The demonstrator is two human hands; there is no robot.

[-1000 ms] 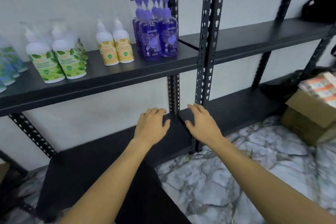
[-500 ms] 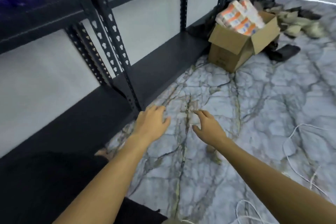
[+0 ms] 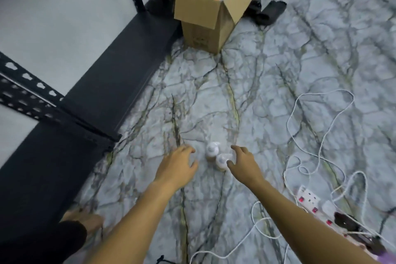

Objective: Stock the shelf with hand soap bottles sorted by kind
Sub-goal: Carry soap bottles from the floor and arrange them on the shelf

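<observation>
Two white-topped soap bottles stand upright on the marble floor, seen from above: one farther off, the other nearer and to the right. My left hand hovers just left of them with fingers spread and holds nothing. My right hand reaches in from the right, its fingers loosely curved at the nearer bottle's side; whether it touches is unclear. The black bottom shelf runs along the wall at left.
An open cardboard box with orange-and-white packs stands at the shelf's far end. White cables and a power strip lie on the floor at right. My bare foot is at lower left.
The view has swung down from the stocked upper shelf to the floor. Both hands have left the lower shelf and come down on either side of the two bottles.
</observation>
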